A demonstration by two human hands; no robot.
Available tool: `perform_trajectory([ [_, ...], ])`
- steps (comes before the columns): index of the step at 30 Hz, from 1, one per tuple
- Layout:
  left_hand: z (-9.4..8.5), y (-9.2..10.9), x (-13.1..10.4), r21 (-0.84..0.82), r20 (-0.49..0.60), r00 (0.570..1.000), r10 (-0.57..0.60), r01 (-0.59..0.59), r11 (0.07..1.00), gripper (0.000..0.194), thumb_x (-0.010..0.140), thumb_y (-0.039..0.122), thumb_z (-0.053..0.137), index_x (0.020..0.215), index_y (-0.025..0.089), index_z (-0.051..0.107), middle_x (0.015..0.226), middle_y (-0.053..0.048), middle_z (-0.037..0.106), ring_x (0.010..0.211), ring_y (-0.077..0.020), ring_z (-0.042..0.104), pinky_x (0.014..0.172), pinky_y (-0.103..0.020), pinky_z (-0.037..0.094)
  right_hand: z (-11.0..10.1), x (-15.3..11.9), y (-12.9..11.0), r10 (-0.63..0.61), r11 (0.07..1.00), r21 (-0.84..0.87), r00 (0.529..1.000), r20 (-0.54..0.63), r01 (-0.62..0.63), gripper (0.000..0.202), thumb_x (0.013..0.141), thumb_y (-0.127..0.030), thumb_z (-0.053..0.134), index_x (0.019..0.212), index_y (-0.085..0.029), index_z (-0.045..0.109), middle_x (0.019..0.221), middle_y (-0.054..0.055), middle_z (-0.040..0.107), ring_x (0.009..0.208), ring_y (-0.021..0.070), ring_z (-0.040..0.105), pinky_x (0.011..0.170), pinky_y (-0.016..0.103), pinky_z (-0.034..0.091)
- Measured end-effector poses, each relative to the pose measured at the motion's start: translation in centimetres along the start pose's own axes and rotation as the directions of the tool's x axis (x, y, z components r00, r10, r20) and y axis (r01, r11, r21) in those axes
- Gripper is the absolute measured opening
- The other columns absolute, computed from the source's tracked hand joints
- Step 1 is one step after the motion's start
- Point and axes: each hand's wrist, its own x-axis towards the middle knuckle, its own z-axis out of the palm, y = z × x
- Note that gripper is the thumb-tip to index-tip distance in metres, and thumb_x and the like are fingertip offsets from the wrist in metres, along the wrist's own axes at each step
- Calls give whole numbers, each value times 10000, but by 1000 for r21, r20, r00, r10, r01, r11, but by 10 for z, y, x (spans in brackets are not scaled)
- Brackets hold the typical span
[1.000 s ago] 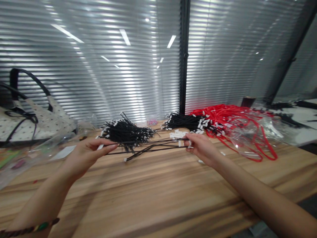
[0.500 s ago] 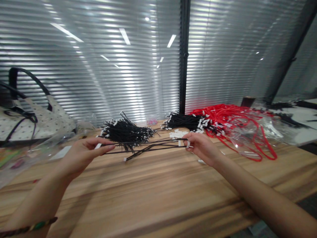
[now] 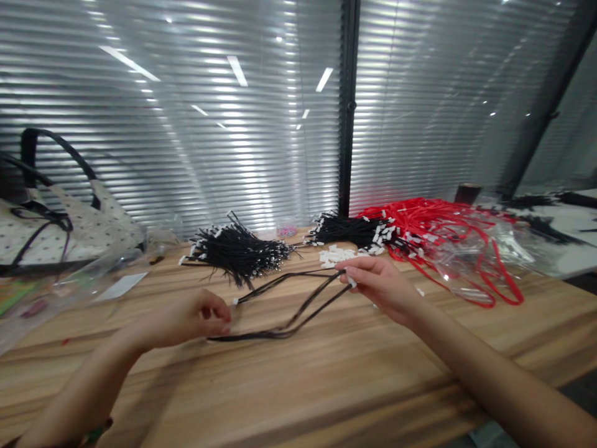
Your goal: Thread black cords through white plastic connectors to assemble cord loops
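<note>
My right hand (image 3: 380, 286) pinches several thin black cords (image 3: 305, 308) by one end, where a white plastic end piece (image 3: 351, 281) shows beside the fingertips. From there the cords run left in two strands. One strand ends in a white tip (image 3: 236, 301) on the table; the other bends down and lies near my left hand (image 3: 196, 320). The left fingers are curled and slightly apart just above that strand's end, with nothing visible between them. Behind the hands lie a bundle of black cords (image 3: 242, 249) and a small pile of white plastic pieces (image 3: 336, 255).
A second black cord bundle (image 3: 347, 228) and a heap of red cords (image 3: 424, 218) with clear plastic bags (image 3: 461, 264) lie at the back right. A dotted bag (image 3: 109, 214) and clear wrapping (image 3: 88, 274) are on the left of the wooden table (image 3: 326, 379). Blinds stand behind.
My left hand has come down and toward me, away from the stretched cords, and they now sag onto the table. My right hand stays nearly in place, still holding their other end.
</note>
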Motion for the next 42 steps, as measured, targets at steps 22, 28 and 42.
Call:
perform_trajectory([
  [22,66,129,10,-419,237,903,359,-239,876,165,783,314,671,743,187,767,609,-31,703,545,-153,593,516,-262,448,8,-8,1,-45,999,-24,992,119,48,277,659,-406,859,767,-187,727,691,20,713,649,134,621,629,269,405],
  [28,68,129,10,-394,262,897,357,-238,888,161,837,282,603,737,185,683,647,-44,722,614,-173,663,575,-269,508,10,-7,1,-4,1000,-6,994,105,5,308,630,-420,871,739,-170,728,669,19,704,613,113,574,602,256,371],
  [42,67,121,13,-38,170,893,417,-416,908,164,839,211,565,687,196,625,649,-22,687,594,-170,626,574,-272,449,4,-5,3,72,988,137,997,39,-76,286,585,-344,912,765,-180,761,707,22,717,673,107,610,613,220,417],
])
